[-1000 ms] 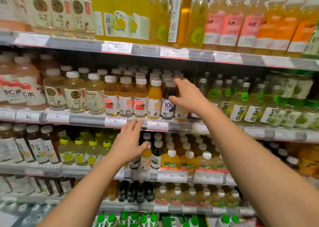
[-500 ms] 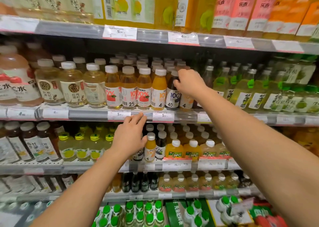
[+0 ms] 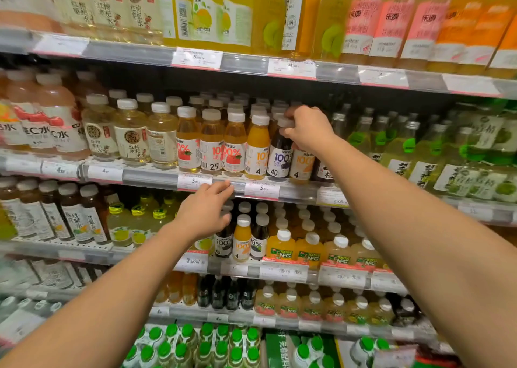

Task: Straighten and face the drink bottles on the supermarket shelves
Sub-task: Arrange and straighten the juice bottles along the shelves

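Observation:
On the middle shelf stands a front row of small juice bottles: apple ones with red labels [image 3: 211, 144], an orange one [image 3: 257, 149], a dark purple bottle [image 3: 279, 158] and another orange one [image 3: 300, 166]. My right hand [image 3: 309, 128] pinches the white cap of the dark purple bottle from above. My left hand [image 3: 205, 211] hovers with relaxed fingers below the shelf edge [image 3: 151, 176], in front of the small bottles [image 3: 242, 237] on the shelf beneath. It holds nothing.
Large yellow and pink bottles [image 3: 386, 26] fill the top shelf. Pale tea bottles [image 3: 130, 132] stand left of the juices and green-labelled bottles [image 3: 402, 149] to the right. NFC juice bottles [image 3: 310, 248] and green-capped packs [image 3: 207, 345] sit lower down.
My right hand has shifted from behind the row onto the dark purple bottle's cap. My left hand rose slightly towards the shelf edge. The camera moved closer.

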`<state>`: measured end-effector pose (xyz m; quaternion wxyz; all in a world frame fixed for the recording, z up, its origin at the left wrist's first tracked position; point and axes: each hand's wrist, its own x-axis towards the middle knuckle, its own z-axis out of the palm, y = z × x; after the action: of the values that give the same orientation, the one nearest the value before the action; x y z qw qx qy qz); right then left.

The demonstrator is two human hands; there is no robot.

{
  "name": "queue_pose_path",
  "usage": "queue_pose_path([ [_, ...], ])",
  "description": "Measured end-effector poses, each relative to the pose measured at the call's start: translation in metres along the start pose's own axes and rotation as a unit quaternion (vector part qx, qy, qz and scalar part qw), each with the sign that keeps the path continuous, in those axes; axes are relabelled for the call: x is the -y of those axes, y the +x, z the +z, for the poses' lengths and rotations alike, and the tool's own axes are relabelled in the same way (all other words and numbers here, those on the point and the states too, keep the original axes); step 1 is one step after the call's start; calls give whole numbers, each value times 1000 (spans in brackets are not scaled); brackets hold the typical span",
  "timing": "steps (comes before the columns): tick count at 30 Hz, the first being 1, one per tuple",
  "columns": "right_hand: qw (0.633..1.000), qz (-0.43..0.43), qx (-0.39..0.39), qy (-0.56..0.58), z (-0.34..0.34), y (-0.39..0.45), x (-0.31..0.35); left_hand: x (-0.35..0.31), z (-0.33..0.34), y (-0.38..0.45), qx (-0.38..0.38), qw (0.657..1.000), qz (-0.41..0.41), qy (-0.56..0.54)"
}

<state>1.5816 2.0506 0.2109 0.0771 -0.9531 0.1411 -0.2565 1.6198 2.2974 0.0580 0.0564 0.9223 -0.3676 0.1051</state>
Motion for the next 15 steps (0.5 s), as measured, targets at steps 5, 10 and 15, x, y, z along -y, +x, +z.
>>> queue_pose_path([
  [5,999,-8,-6,34,-2,0,0,-4,-3,1,26,999,-19,-18],
  [10,999,-23,0,34,-10,-5,-5,-6,-2,0,27,998,-36,-35],
  [15,997,-71,-11,24,-23,-38,-4,-4,-5,-1,40,998,-28,-44],
])
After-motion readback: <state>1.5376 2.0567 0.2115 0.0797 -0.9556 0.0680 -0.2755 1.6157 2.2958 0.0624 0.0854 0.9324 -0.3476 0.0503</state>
